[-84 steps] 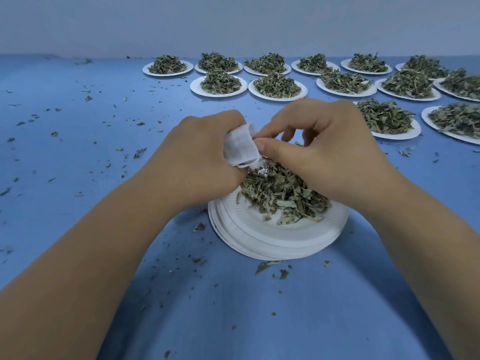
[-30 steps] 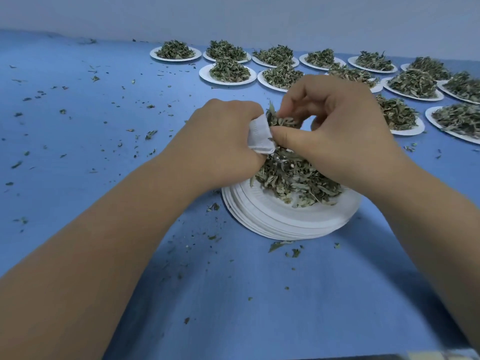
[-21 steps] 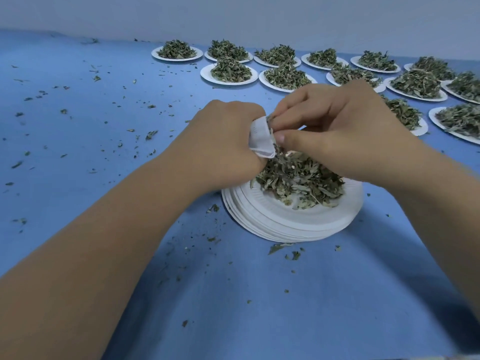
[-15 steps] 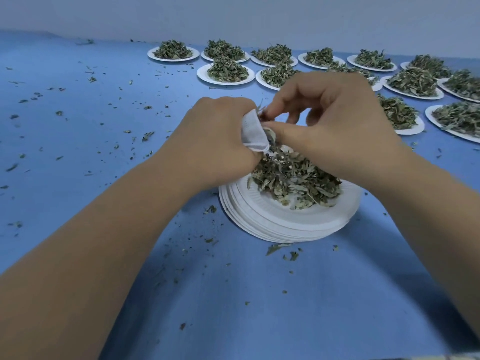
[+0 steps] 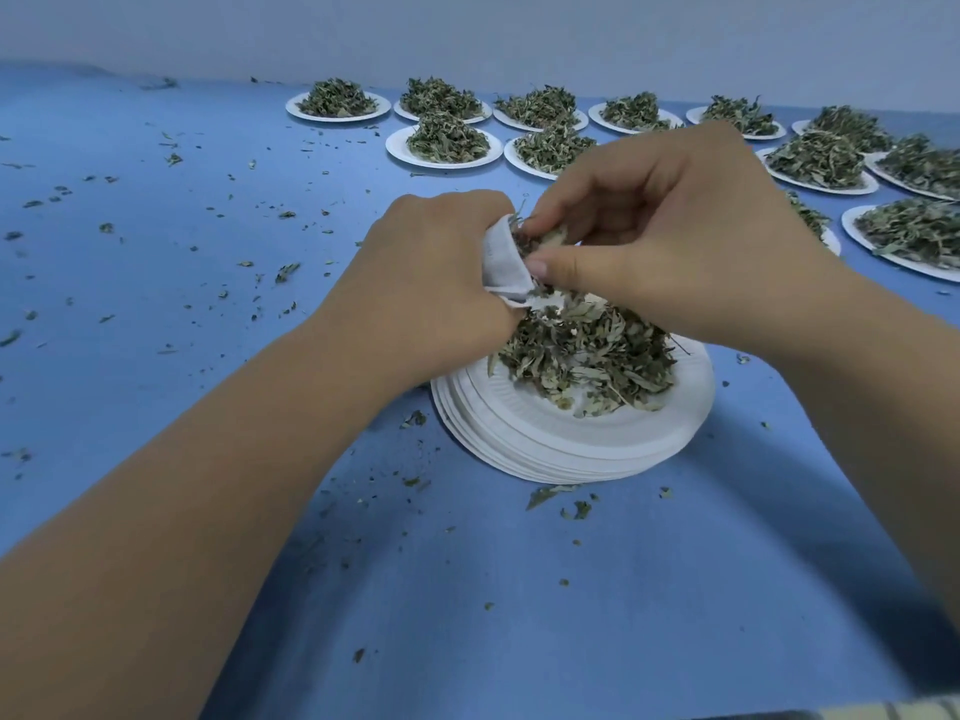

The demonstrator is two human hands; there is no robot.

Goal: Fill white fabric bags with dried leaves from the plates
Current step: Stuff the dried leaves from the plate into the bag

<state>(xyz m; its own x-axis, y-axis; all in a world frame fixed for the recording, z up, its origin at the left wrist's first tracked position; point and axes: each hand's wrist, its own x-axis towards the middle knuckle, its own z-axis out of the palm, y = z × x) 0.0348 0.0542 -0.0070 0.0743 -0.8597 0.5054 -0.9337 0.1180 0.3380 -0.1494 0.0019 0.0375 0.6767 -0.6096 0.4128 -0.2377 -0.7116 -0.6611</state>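
My right hand point(image 5: 675, 241) has lifted dried leaves point(image 5: 544, 236), pinched in its fingers point(image 5: 587, 200), to the white fabric bag point(image 5: 501, 265) my left hand point(image 5: 431, 288) grips, just above the near plate stack point(image 5: 545, 449).

Soft, cool, even light fills the scene. Broad faint shadows darken the near blue fabric tabletop point(image 5: 597, 589). Wide-angle distortion curves its far edge.
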